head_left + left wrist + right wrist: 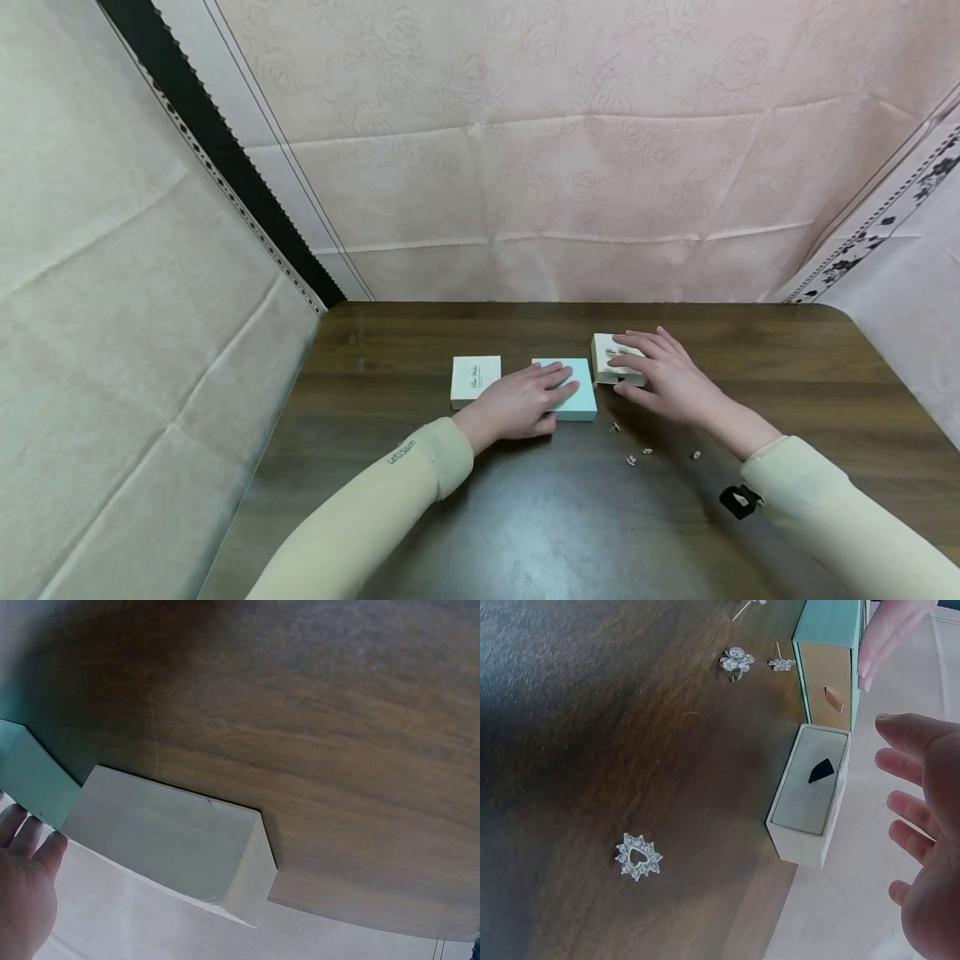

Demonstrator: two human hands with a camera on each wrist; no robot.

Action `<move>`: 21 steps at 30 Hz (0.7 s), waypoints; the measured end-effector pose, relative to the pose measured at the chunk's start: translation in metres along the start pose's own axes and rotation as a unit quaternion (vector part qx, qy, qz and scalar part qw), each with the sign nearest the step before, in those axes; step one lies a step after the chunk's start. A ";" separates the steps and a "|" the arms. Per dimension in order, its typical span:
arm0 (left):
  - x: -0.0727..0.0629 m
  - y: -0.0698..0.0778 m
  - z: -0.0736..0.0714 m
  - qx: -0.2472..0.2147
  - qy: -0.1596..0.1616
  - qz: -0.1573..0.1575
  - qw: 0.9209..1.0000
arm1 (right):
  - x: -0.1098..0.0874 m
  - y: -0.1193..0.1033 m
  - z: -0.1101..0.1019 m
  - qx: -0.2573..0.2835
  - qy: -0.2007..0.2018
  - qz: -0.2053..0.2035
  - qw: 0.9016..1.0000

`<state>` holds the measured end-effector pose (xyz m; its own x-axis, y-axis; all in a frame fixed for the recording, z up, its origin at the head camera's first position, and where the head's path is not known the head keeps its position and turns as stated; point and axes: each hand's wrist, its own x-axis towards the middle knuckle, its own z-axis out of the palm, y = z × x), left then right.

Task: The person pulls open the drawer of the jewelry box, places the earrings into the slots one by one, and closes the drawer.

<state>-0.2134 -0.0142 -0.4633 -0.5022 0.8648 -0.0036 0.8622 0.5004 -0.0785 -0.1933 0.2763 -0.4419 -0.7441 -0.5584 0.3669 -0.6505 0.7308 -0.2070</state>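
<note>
four jewels [638, 856] lie on the desk [525, 533], on the near side of the right hand [667, 383]. the left hand [517, 404] rests, fingers extended, on a teal box [583, 403], a white box [471, 377] just beyond its wrist. the right, fingers loosely spread, is over another white box [805, 799], contact unclear.

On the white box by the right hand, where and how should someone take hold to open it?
Probably at the black tab, pinched between thumb and finger from the person's side. The tab stands out from the front of the white box, which faces the person, so the right hand could likely pull it straight toward them.
</note>
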 end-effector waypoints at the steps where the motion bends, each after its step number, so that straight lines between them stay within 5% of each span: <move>1: 0.000 0.000 0.000 -0.002 -0.001 -0.001 1.000 | -0.001 0.000 0.000 0.000 0.001 0.000 1.000; 21: 0.002 -0.002 -0.001 0.010 0.002 0.006 1.000 | -0.010 0.004 -0.011 0.002 0.012 0.008 1.000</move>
<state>-0.2160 -0.0134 -0.4621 -0.4920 0.8706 -0.0014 0.8664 0.4895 -0.0987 -0.1868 0.2883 -0.4366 -0.7506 -0.5368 0.3852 -0.6390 0.7382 -0.2163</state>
